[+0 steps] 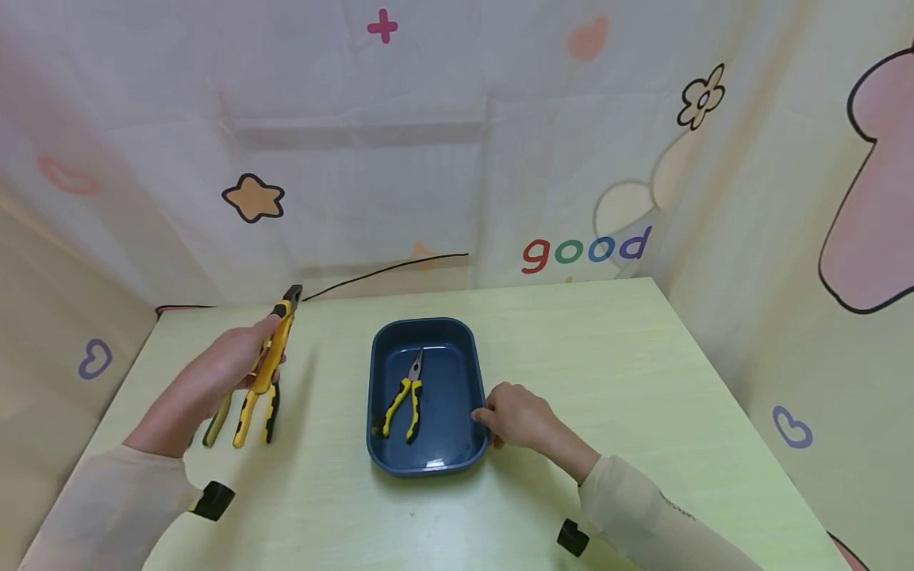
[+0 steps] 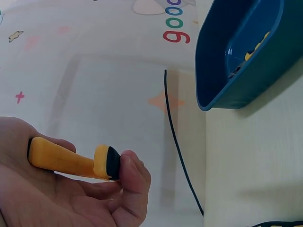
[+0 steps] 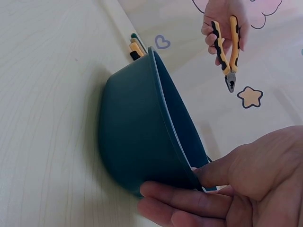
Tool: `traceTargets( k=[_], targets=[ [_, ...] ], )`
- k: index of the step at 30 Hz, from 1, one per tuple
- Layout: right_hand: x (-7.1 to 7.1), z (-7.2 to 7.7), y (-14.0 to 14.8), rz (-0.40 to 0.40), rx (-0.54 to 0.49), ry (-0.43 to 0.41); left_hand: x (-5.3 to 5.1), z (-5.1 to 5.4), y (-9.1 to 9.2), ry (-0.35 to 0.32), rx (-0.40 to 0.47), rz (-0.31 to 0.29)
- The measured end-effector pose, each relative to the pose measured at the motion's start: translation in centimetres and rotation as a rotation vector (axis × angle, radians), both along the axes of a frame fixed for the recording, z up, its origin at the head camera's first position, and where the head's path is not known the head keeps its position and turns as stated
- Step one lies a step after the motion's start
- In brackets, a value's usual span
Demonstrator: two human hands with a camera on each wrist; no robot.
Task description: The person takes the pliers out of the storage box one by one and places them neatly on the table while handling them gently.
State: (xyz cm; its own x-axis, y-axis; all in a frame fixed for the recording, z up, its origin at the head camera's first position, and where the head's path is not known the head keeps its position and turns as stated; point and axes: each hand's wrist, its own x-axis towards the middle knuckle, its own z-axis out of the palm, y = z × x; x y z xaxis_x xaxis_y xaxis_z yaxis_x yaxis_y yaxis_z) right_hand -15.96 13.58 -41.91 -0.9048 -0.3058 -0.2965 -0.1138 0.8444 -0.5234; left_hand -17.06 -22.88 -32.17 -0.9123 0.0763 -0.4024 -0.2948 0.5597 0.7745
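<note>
My left hand (image 1: 227,361) grips combination pliers (image 1: 274,345) with yellow and black handles, raised over the left side of the table. In the right wrist view these pliers (image 3: 227,52) have their grey jaws pointing down and handles spread apart. At the middle of the table sits a deep blue plastic basin (image 1: 462,349). My right hand (image 1: 521,416) pinches its right rim, thumb inside and fingers against the outer wall (image 3: 137,127). Inside the basin lie needle-nose pliers (image 1: 414,392), yellow and black, tips pointing away from me.
Another tool handle (image 1: 217,420), greenish yellow, shows on the table beneath my left hand; the rest of it is hidden. A printed curtain (image 1: 357,190) hangs behind the pale table (image 1: 571,349) and along its sides.
</note>
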Motion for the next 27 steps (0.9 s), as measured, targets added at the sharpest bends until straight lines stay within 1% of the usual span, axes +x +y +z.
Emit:
traceTargets(
  k=[9,20,27],
  targets=[
    [0.1,0.0,0.1,0.001,-0.001,-0.001,0.1,-0.9,-0.2,0.008,-0.024,-0.017],
    [0.0,-0.2,0.1,0.003,0.010,0.004,-0.1,-1.7,-0.4,-0.018,-0.022,0.018],
    [0.0,-0.2,0.1,0.001,0.003,0.004,-0.1,-2.5,-0.4,-0.024,-0.037,0.018]
  ],
)
